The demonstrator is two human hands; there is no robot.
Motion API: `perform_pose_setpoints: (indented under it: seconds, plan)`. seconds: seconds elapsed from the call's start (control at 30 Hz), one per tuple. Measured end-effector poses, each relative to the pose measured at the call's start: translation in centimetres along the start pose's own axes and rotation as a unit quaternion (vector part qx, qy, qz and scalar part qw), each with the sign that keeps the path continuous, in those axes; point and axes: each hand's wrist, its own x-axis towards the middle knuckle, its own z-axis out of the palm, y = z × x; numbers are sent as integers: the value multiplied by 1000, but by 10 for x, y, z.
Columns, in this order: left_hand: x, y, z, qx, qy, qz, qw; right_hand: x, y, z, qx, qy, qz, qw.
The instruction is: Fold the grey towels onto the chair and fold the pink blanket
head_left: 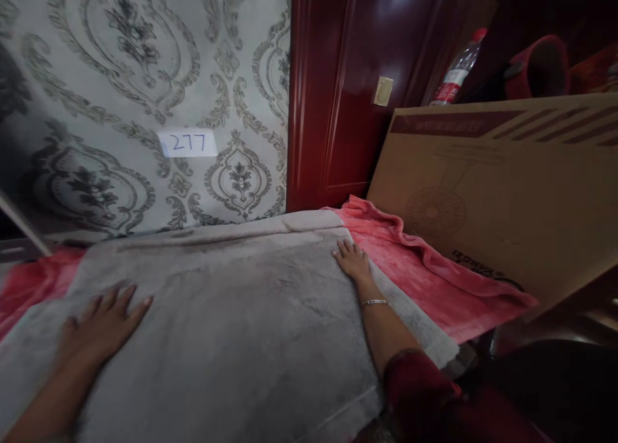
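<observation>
A grey plush cloth (pixel 241 314) lies spread over a surface against the wall, with a folded or raised band along its far edge. My left hand (pixel 101 320) rests on its left part, fingers spread and flat. On the far right part of the cloth, my right hand (pixel 352 261) lies flat with its fingers stretched out, near the cloth's right edge. Neither hand holds anything. Beneath the grey cloth, a pink-red plush cloth (pixel 425 275) shows at the right and again at the left.
A large cardboard box (pixel 506 179) stands at the right, with a plastic bottle (pixel 454 76) and a red ring-shaped object (pixel 541 66) behind its top edge. Patterned wallpaper (pixel 140 56) bearing a paper label (pixel 188 143) marked 277 adjoins a dark red wooden panel (pixel 333 95).
</observation>
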Motion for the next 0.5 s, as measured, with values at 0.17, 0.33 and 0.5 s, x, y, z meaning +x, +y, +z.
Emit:
perform_pose_setpoints:
  seconds: [0.17,0.33,0.5]
  plan:
    - [-19,4,-22,7,-33,-70,997,-5,4,3,5,-2,-19,1000]
    - [-22,-17,-26,-20,-49,-40,998,-12,24,5,-5,-10,-44,999]
    - [-33,-52,-24,-23,-56,-29,998,-27,46,10,-17,-6,-40,999]
